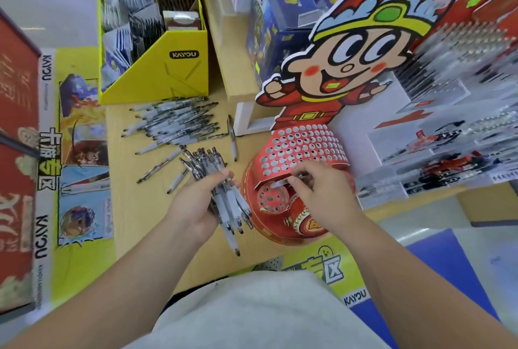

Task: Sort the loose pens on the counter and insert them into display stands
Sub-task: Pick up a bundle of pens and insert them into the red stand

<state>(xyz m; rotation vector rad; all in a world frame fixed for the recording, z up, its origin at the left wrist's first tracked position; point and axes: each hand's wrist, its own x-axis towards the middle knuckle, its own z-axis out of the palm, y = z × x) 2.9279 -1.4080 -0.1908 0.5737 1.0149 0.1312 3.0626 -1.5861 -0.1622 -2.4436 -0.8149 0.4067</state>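
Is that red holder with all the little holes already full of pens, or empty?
Empty, it seems: the red holder has no pen standing in its holes. The right hand pinches one pen at its lower disc.

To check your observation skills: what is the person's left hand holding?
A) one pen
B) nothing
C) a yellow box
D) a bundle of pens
D: the left hand holds a bundle of pens, while the right hand pinches a single pen at the red display stand.
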